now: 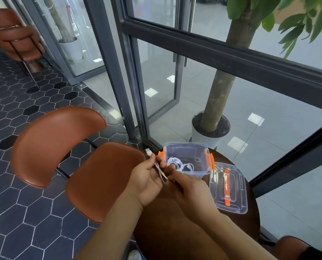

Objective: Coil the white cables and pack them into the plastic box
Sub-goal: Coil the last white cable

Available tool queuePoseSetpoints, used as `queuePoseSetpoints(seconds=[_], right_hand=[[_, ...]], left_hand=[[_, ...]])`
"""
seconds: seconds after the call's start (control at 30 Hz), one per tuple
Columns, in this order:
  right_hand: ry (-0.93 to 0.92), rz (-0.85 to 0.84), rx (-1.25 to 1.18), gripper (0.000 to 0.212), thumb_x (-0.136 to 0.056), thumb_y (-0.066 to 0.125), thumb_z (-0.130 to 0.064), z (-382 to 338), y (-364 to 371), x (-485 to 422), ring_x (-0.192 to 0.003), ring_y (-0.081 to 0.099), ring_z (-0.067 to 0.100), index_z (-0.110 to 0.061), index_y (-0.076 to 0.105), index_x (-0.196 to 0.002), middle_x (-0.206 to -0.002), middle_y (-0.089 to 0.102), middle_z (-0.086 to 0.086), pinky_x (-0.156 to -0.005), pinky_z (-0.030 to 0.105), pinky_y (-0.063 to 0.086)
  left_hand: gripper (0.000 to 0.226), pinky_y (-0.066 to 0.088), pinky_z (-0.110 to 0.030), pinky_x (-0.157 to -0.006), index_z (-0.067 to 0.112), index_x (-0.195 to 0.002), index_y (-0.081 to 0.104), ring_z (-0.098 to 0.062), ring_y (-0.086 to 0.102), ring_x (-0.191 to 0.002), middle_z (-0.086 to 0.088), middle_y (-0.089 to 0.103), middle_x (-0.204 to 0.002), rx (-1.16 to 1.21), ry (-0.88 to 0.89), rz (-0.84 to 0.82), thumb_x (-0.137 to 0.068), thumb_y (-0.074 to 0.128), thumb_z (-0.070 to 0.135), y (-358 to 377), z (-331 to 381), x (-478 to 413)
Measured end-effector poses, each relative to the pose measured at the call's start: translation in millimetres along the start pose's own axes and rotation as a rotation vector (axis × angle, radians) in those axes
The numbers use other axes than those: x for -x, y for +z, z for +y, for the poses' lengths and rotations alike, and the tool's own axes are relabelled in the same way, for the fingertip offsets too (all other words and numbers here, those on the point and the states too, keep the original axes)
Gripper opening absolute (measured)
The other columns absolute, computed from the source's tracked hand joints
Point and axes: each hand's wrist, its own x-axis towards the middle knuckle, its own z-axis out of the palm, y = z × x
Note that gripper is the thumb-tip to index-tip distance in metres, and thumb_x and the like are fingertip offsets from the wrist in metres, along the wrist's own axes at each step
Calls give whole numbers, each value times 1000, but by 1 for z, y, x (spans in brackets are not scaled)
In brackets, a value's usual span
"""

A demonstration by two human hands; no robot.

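Observation:
A white cable, folded into several parallel strands, runs across my left hand, whose fingers close around it. Its white plug sticks out above the fingertips. My right hand pinches the lower end of the same bundle, just in front of the box. The clear plastic box with orange clips stands open on the dark round table. A coiled white cable lies inside it. The clear lid with an orange handle lies flat to the right of the box.
A brown leather chair stands left of the table, close to my left hand. A potted tree and a dark-framed glass wall rise behind the box. Another brown chair sits far left, and a brown seat edge shows bottom right.

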Motion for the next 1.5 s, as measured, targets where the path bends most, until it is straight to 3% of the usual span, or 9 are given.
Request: queuePoseSetpoints(seconds=[0.13,0.3,0.47,0.6,0.8,0.97,1.1,1.33,1.5], right_hand=[[-4,-104,-13,31,-94,41,-53,19,6,10,-73,58,4,-32,64,-93,-79,64,-16,-62,20,43],[155,-359,-182,18,-98,57,-41,57,9,9,-66,57,3,-27,67,-92,-74,62,-10,-64,31,49],[234,-519,-42,14,-98,59,-37,77,-12,-30,-76,58,5,-29,66,-90,-81,64,-12,-71,24,45],[119,-455,171,16,-100,57,-21,79,-19,-57,-91,62,9,-22,68,-111,-110,69,-7,-78,19,50],[231,-287,38,28,-96,61,-30,28,-31,-85,-58,52,8,-25,57,-70,-68,61,-1,-57,24,40],[458,-241,-456,28,-100,55,-17,0,-34,-78,-42,45,12,4,68,-87,-58,55,10,-46,27,41],[535,-258,-795,25,-101,51,-12,-8,-36,-68,-49,50,16,2,71,-101,-66,61,14,-51,30,46],[411,-136,-462,5,-97,59,-20,-4,-13,-57,-58,70,30,-15,58,-97,-70,72,11,-58,45,61],[246,-216,-480,29,-98,59,-10,-3,-16,-44,-65,70,25,-34,69,-108,-84,73,0,-58,32,61]], left_hand=[[34,50,-36,-75,12,-82,55,-18,50,-56,1,41,-54,70,68,-40,-104,37,32,-2,9,-3],[33,41,-23,-50,13,-80,55,-8,35,-40,6,33,-52,80,-8,-186,-102,38,31,-8,16,-2],[26,38,-24,-42,9,-86,55,-8,35,-35,0,43,-52,-292,-83,-255,-96,43,29,-9,10,5],[34,41,-25,-42,3,-88,61,-12,42,-33,-13,59,-59,-544,-90,-188,-100,41,28,-13,9,4],[44,43,-27,-42,-3,-93,63,-17,49,-36,-24,67,-72,-791,-84,-173,-106,36,29,-14,9,6],[46,37,-25,-47,-5,-105,63,-33,71,-71,-25,74,-93,-879,38,-72,-107,34,31,-15,2,4],[41,32,-25,-47,5,-95,64,-39,73,-86,-20,75,-98,-857,169,-46,-107,36,31,-12,-5,1],[41,45,-36,-59,0,-103,65,-22,55,-58,-11,59,-68,-485,128,-57,-106,35,28,-7,-23,-10],[48,48,-42,-69,2,-108,69,-28,69,-75,-18,72,-96,-199,4,-45,-104,36,37,-8,-16,-14]])
